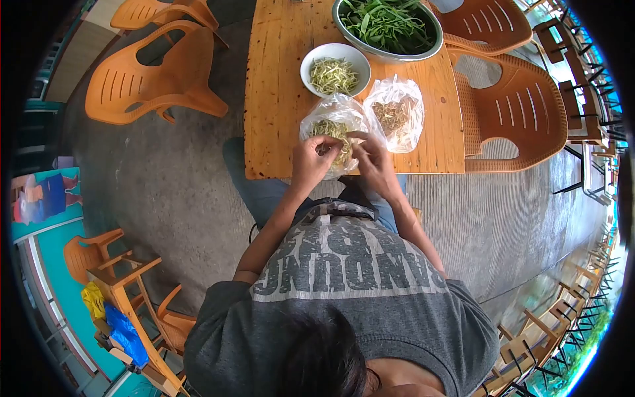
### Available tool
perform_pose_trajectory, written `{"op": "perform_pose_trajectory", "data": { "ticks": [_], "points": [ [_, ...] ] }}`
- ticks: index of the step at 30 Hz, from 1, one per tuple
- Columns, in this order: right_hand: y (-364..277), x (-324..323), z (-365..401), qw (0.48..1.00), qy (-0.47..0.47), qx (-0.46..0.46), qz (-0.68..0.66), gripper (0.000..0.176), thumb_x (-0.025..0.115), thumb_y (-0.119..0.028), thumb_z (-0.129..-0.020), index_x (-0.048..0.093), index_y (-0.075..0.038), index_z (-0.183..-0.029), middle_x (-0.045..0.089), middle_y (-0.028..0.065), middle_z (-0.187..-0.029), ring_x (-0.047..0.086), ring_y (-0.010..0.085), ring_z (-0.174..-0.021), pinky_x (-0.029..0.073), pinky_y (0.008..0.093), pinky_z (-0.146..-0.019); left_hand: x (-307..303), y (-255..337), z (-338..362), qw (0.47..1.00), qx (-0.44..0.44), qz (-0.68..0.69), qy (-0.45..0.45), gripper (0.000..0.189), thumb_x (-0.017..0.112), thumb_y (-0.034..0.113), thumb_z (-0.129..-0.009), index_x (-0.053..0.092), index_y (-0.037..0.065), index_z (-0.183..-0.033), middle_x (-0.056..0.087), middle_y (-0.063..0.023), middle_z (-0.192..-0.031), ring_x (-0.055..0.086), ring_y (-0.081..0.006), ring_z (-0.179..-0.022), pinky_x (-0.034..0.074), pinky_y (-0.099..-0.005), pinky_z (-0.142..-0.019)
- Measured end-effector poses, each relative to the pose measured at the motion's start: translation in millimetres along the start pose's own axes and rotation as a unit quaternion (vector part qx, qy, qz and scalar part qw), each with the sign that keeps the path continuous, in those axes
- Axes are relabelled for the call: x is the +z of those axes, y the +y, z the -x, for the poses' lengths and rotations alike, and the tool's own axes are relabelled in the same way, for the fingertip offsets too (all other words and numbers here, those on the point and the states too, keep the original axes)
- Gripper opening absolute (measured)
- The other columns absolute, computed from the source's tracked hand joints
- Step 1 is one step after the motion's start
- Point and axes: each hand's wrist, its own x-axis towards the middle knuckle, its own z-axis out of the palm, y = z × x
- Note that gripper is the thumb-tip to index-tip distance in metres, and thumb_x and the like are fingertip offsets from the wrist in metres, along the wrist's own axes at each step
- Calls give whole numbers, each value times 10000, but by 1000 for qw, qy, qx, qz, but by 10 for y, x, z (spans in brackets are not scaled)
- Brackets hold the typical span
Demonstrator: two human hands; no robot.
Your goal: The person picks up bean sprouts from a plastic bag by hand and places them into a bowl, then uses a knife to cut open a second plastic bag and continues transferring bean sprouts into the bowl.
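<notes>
on the wooden table [278,99], at 6 o'clock of the white bowl [335,66], the left hand [315,157] clamps curled fingers on the sprout bag [336,114]; the right hand [372,159] pinches sprouts [329,129], fingertips together. small pinches, bag held steady, likely work best.

The only writing in view stands on the person's grey T-shirt [397,311] - two rows of big pale block capitals [344,258] across the chest. They appear upside down to the head camera and are broken by folds in the cloth - single letters show, but no whole word can be read with certainty.
</notes>
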Motion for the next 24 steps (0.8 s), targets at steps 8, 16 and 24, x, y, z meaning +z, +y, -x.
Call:
{"op": "perform_pose_trajectory", "data": {
  "ticks": [8,16,24],
  "points": [
    [91,-833,-181,953,151,15,261,376,426,-233,-994,455,-94,-1342,612,96,-841,565,164,-625,482,322,-603,-387,1,-60,910,-107,398,-43,57,555,113,-889,570,63,-911,604,-54,-844,514,-89,-681,449,-225,-667],
    [132,-928,-222,950,150,23,273,382,442,-202,-978,485,-133,-1351,665,180,-958,581,189,-718,486,333,-755,-460,48,-18,892,-153,421,-58,177,549,114,-894,592,43,-1051,564,-9,-824,495,-74,-707,434,-203,-670],
    [-46,-795,-119,938,159,73,301,384,447,-259,-983,498,-77,-1318,652,242,-935,640,347,-823,481,390,-735,-472,-31,-55,928,-134,331,-107,283,441,131,-949,576,0,-1160,600,-36,-925,526,-79,-764,445,-227,-716]
  ]
}}
